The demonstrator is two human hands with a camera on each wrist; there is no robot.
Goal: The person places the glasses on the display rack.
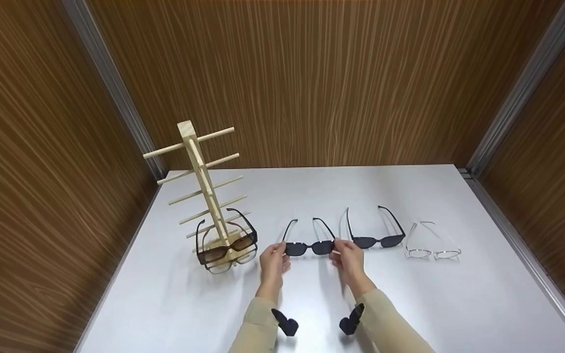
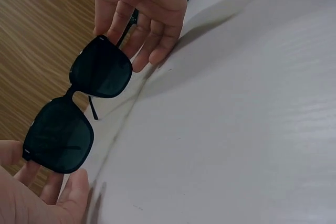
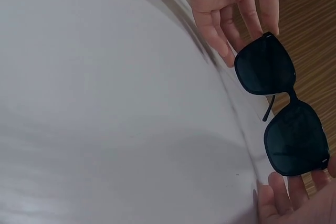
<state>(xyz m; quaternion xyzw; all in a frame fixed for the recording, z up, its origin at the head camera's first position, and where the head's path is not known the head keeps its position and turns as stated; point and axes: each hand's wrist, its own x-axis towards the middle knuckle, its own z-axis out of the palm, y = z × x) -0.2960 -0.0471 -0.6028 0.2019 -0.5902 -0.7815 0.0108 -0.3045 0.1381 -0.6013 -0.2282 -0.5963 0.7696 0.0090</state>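
- Black sunglasses [image 1: 296, 249], right of the wooden rack [image 1: 208, 189]: we note left hand [image 1: 273, 264] and right hand [image 1: 350, 257] pinching one end each.
- Low on the rack: brown-tinted sunglasses [image 1: 214, 254].
- Farther right of the rack: clear glasses [image 1: 446, 255], second dark pair [image 1: 391, 241].
- Behind the rack: wood-grain wall [image 1: 321, 83].

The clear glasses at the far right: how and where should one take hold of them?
Probably best, pinch the clear glasses at both outer front corners, near the hinges, coming from the near side. The lenses lie on that side and the temples extend unfolded away from it, so these corners look free to reach.
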